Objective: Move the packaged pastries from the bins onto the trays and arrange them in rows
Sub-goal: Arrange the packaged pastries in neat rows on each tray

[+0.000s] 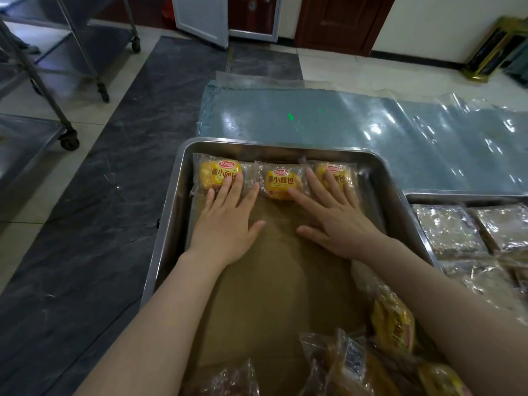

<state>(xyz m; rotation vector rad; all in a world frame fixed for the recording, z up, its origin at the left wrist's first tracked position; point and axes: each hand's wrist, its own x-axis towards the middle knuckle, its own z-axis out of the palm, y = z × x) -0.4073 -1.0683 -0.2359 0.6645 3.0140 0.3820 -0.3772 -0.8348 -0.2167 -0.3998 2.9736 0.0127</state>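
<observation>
We look down on a floor of pale tiles point(357, 72) crossed by a broad band of dark veined stone point(94, 212). To our left stands a steel trolley point(85, 52) on black castors point(69, 142). Ahead, a white-framed door point(200, 15) hangs ajar beside a dark brown wooden door point(343, 21), set in a cream wall point(445, 18) with a dark skirting point(414, 57). A gilt-framed stand point(491, 50) (we cannot make out what it is) sits at the far right. A blue-grey cloth point(257, 115) lies on the floor under a clear plastic sheet point(428, 132) that catches bright glints of light.

Single head-worn view, forward and down, close over the tray point(285, 150)
</observation>
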